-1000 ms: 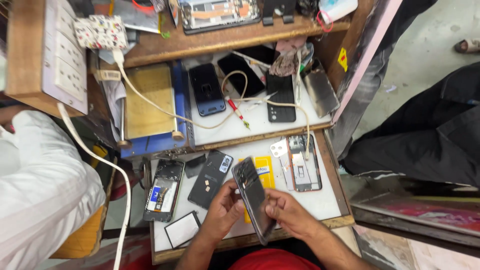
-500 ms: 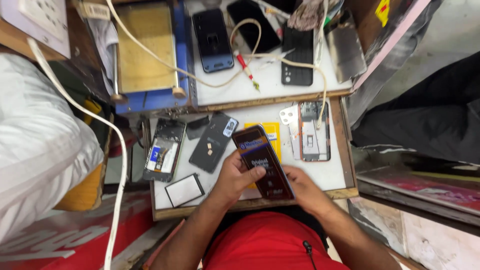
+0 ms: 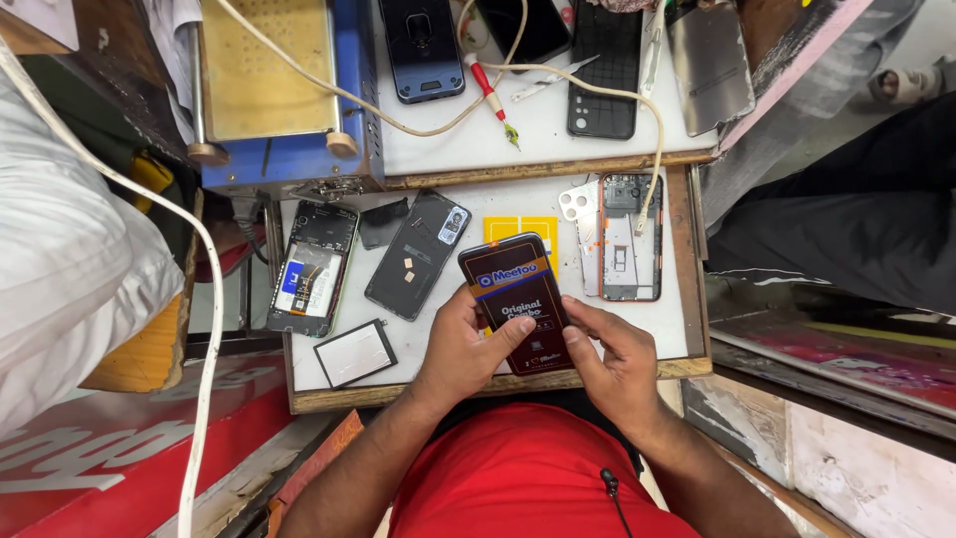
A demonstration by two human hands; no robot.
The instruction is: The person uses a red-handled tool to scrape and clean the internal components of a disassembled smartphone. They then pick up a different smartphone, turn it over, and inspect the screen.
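Observation:
Both hands hold a dark phone screen panel with an orange and blue label, flat above the white tray top. My left hand grips its left edge, thumb lying across the face. My right hand holds the right edge and lower corner. Just behind the panel lies a yellow card. An opened phone frame with an orange rim lies to the right, a dark back cover to the left.
An opened phone showing its insides and a small white panel lie at the tray's left. Further back stand a blue and yellow machine, several phones, a red screwdriver and cream cables. A white bundle fills the left.
The panel has turned from edge-on to face-up, showing its label, and sits lower toward the tray's near edge. The view has dropped closer to the tray.

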